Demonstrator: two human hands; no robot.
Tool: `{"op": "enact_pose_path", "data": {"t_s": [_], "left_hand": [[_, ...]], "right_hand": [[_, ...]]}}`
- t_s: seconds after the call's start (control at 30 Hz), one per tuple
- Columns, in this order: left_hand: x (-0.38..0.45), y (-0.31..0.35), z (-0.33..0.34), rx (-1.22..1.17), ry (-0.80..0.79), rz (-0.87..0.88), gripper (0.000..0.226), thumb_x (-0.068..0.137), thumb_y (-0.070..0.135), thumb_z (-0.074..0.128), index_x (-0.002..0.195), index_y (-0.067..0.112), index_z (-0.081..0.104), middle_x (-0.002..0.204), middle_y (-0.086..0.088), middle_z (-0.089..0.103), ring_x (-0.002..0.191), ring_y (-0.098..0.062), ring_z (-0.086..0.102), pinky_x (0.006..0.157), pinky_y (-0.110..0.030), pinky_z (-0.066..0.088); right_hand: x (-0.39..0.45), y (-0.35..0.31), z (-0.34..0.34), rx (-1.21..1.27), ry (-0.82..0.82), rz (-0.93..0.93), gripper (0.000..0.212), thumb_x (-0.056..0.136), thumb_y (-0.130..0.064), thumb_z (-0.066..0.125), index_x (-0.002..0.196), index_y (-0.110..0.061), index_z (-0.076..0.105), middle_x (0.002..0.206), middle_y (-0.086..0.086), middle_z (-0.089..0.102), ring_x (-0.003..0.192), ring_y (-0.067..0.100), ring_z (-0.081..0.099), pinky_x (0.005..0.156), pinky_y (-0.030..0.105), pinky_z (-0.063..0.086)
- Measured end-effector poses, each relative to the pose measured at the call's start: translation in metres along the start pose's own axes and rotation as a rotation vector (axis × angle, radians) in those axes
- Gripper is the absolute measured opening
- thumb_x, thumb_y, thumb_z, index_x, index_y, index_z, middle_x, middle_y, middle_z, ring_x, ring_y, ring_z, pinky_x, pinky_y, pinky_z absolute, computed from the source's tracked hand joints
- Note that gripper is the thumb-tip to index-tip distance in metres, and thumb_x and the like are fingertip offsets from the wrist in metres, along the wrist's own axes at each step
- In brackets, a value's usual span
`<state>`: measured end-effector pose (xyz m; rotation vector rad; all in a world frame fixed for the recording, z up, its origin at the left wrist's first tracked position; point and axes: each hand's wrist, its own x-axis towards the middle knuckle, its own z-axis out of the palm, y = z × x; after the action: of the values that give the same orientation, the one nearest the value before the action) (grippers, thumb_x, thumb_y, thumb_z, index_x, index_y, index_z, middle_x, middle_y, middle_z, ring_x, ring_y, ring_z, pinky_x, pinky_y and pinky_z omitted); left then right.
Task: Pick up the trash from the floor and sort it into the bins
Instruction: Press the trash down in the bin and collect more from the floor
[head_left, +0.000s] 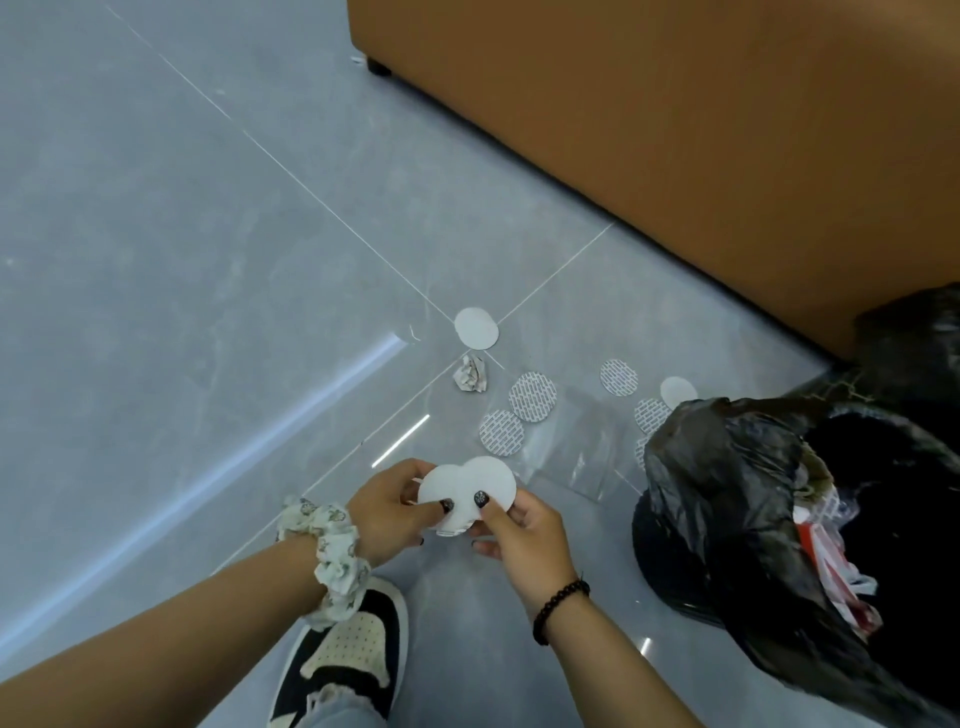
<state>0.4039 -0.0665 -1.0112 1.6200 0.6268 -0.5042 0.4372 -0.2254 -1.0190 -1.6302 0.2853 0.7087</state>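
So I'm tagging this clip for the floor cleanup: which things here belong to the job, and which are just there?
Part of the job:
- white discs held in left hand and right hand
- printed discs on floor
- plain disc
- crumpled paper
- clear plastic bag
- black bin bag

Just there:
- brown sofa
- shoe
- scrunchie
- bead bracelet

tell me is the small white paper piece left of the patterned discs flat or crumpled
Crumpled. The small white paper piece is bunched into a creased wad on the grey tiled floor, unlike the flat patterned discs beside it.
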Motion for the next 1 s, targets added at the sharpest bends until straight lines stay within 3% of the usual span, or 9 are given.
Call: {"op": "enact_pose_path", "data": {"t_s": [0.1,0.23,0.33,0.47,0.53,0.63,0.77,0.9,1.0], "left_hand": [[0.001,-0.001,0.002,0.030,0.086,0.055,0.008,0.088,0.019,0.063,0.095,0.017,0.061,0.078,-0.004,0.070,0.065,-0.011,0.062,0.055,-0.019,0.049],[0.001,-0.004,0.004,0.068,0.087,0.065,0.019,0.088,0.029,0.062,0.091,0.010,0.065,0.074,-0.004,0.069,0.063,-0.014,0.061,0.053,-0.018,0.048],[0.002,-0.007,0.002,0.125,0.114,0.096,0.020,0.088,0.027,0.064,0.089,0.007,0.065,0.081,-0.007,0.070,0.072,-0.020,0.064,0.065,-0.027,0.052],[0.007,-0.012,-0.004,0.137,0.204,0.049,0.017,0.088,0.027,0.063,0.083,0.011,0.063,0.084,-0.006,0.067,0.075,-0.020,0.061,0.069,-0.031,0.052],[0.009,-0.015,-0.006,0.089,0.232,0.019,0.016,0.089,0.025,0.062,0.088,0.009,0.063,0.086,-0.007,0.065,0.074,-0.019,0.059,0.066,-0.031,0.052],[0.012,-0.020,-0.007,0.042,0.248,-0.021,0.017,0.090,0.022,0.060,0.099,0.008,0.062,0.093,-0.008,0.064,0.073,-0.017,0.058,0.057,-0.025,0.050],[0.012,-0.023,-0.007,-0.027,0.298,-0.022,0.024,0.090,0.020,0.059,0.114,0.017,0.054,0.102,-0.012,0.063,0.079,-0.020,0.059,0.056,-0.024,0.049],[0.011,-0.029,-0.011,0.066,0.343,0.041,0.032,0.092,0.019,0.055,0.119,0.034,0.048,0.097,-0.005,0.061,0.082,-0.023,0.060,0.065,-0.032,0.053],[0.008,-0.031,-0.012,0.168,0.369,0.135,0.026,0.094,0.009,0.048,0.100,0.031,0.061,0.092,0.000,0.062,0.067,-0.015,0.056,0.056,-0.020,0.044]], "right_hand": [[0.000,-0.006,-0.002,0.050,0.022,0.012,0.016,0.089,-0.013,0.064,0.103,-0.020,0.066,0.089,-0.004,0.074,0.073,0.011,0.070,0.063,0.024,0.055],[0.000,-0.009,-0.005,-0.040,-0.056,0.015,0.012,0.085,-0.010,0.067,0.094,-0.018,0.065,0.086,0.000,0.072,0.066,0.008,0.065,0.058,0.017,0.050],[0.002,-0.009,-0.008,-0.179,-0.177,-0.028,0.018,0.082,-0.012,0.071,0.090,-0.026,0.067,0.086,-0.005,0.069,0.075,0.007,0.063,0.062,0.014,0.048],[0.030,0.000,-0.021,-0.043,0.101,0.022,0.020,0.080,-0.012,0.070,0.096,-0.025,0.066,0.101,-0.001,0.067,0.087,0.010,0.063,0.073,0.022,0.051],[0.046,0.009,-0.022,-0.281,0.198,0.010,0.028,0.076,-0.021,0.076,0.100,-0.024,0.061,0.110,-0.002,0.061,0.096,0.012,0.060,0.084,0.024,0.049],[0.057,0.022,-0.013,-0.708,0.102,-0.031,0.050,0.074,-0.026,0.077,0.118,-0.018,0.054,0.117,-0.003,0.043,0.108,0.013,0.051,0.095,0.024,0.043],[0.060,0.029,-0.004,-0.906,0.038,-0.110,0.040,0.079,-0.011,0.068,0.115,-0.017,0.053,0.121,0.002,0.042,0.116,0.019,0.045,0.099,0.029,0.042],[0.056,0.028,-0.003,-0.818,0.076,-0.076,0.029,0.075,0.000,0.063,0.096,-0.018,0.052,0.110,0.001,0.046,0.101,0.018,0.051,0.085,0.025,0.048],[0.046,0.026,-0.005,-0.332,0.087,0.087,0.023,0.077,0.000,0.069,0.088,-0.016,0.056,0.095,0.002,0.061,0.082,0.019,0.062,0.066,0.024,0.054]]}}
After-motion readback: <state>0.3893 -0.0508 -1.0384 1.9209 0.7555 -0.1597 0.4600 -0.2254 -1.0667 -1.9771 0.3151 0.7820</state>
